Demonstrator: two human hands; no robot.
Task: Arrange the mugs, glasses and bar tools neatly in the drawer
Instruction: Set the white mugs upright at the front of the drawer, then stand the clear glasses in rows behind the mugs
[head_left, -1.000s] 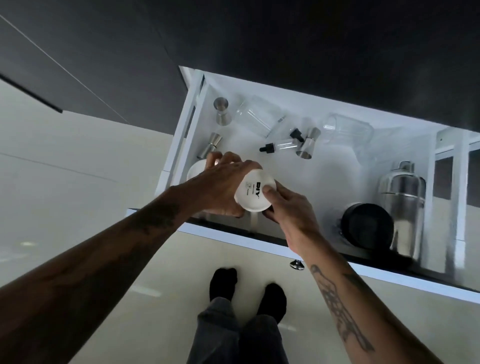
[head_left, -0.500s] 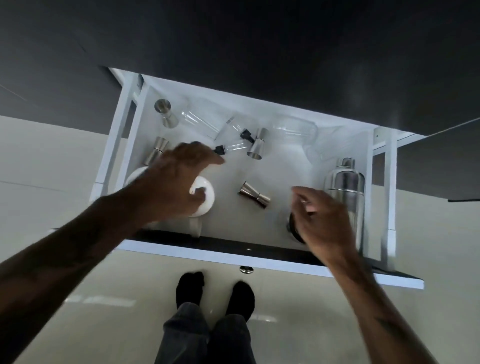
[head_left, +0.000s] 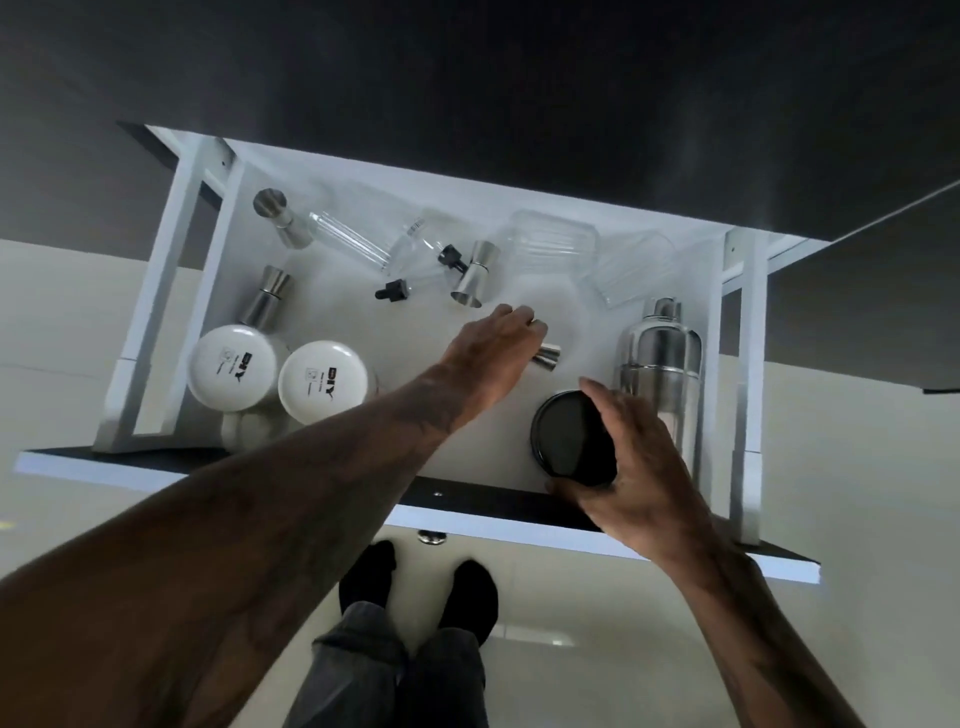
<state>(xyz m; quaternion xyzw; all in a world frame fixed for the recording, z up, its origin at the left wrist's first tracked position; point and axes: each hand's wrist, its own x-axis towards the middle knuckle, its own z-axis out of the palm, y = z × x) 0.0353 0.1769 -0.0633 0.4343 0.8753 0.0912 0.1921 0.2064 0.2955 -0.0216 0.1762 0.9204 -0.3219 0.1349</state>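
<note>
The white drawer (head_left: 171, 291) is pulled open below me. Two white mugs (head_left: 232, 367) (head_left: 323, 381) stand upside down side by side at its front left. My left hand (head_left: 493, 353) reaches across the middle and closes over a steel jigger (head_left: 548, 357) lying there. My right hand (head_left: 636, 473) grips a black mug (head_left: 569, 439) at the front right, beside the steel cocktail shaker (head_left: 658, 358). Other jiggers (head_left: 475, 280) (head_left: 267, 299) (head_left: 280, 221), two dropper bottles (head_left: 410, 283) (head_left: 431, 249) and clear ribbed glasses (head_left: 550, 241) (head_left: 348, 234) lie scattered toward the back.
A dark cabinet front (head_left: 467, 78) overhangs the drawer's back. The drawer's side rails (head_left: 743, 364) stand at left and right, and its front panel (head_left: 493, 514) carries a small knob (head_left: 430, 537). My socked feet (head_left: 415, 587) stand on the pale floor just below.
My left hand let go of the second white mug, now upside down beside the first, and moved right onto the lying jigger. My right hand closed on the black mug.
</note>
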